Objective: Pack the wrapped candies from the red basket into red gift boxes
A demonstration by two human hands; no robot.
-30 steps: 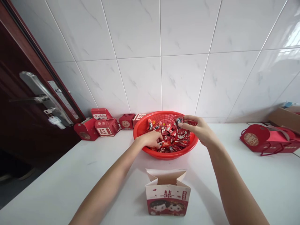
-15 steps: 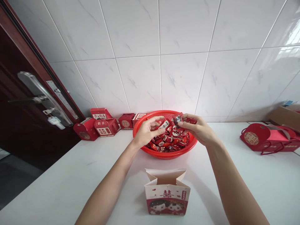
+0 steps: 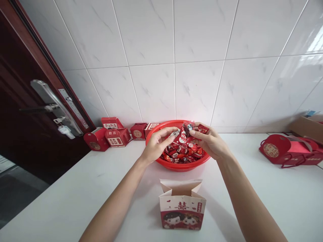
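Observation:
A red plastic basket (image 3: 183,165) by the wall holds many wrapped red candies (image 3: 180,153). Over its left part, my left hand (image 3: 157,143) pinches a candy with a pale wrapper (image 3: 176,132) between thumb and fingers. Across from it, my right hand (image 3: 212,141) is closed on wrapped candies (image 3: 189,126), with another red wrapper showing above its fingers. Both hands are close together above the heap. In front of the basket, nearer to me, stands a white and red paper box (image 3: 182,212) with its top open and two cartoon faces on its front.
Small red boxes (image 3: 117,137) stand along the wall on the left, beside a dark red door (image 3: 32,134) with a metal handle and keys. At the right lie a red box with cords (image 3: 290,149) and a brown carton (image 3: 308,127).
The view has shifted slightly. Both hands are still over the basket and a little closer together, and the held candies are raised slightly above the heap.

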